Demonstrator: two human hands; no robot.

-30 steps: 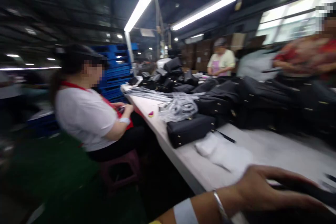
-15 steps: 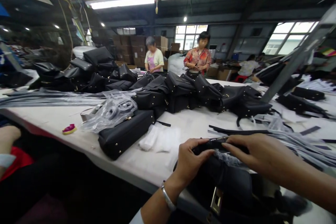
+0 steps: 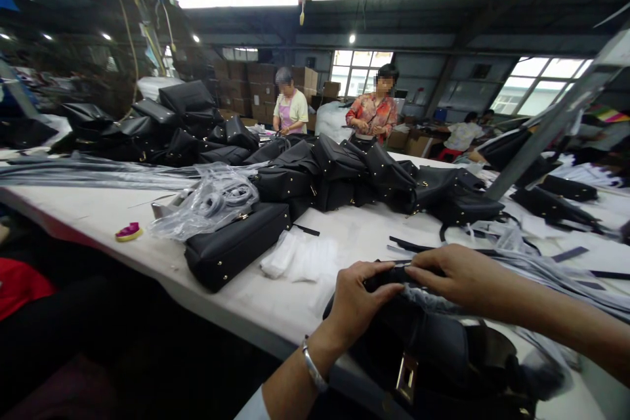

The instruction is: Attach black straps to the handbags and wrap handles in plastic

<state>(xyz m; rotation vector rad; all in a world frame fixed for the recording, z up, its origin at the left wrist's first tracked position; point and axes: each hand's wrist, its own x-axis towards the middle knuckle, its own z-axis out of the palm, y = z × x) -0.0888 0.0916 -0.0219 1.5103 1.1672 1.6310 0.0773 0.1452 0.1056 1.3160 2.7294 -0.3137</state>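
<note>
A black handbag (image 3: 436, 348) with a gold rectangular clasp stands at the near edge of the table, below both hands. My left hand (image 3: 357, 298) is closed on its top left edge, thumb and fingers pinching the black rim. Close beside it, my right hand (image 3: 450, 275) pinches the same rim between thumb and fingers. A thin shiny strip, perhaps part of a zip, shows between the fingertips. Clear plastic wrap pokes out along the bag's opening under my right hand. The bag's lower part is dark and partly cut off by the frame.
More black bags (image 3: 236, 243) are heaped across the white table (image 3: 162, 259). Plastic-wrapped straps (image 3: 216, 193), white packets (image 3: 300, 254) and a purple-and-yellow roll (image 3: 128, 231) lie about. A slanted metal post (image 3: 546, 125) rises at right. Two people stand beyond the heap.
My right hand has slid left along the bag's rim, nearer my left hand, which stays in place. A neighbour's arm at the left edge has mostly drawn out of view.
</note>
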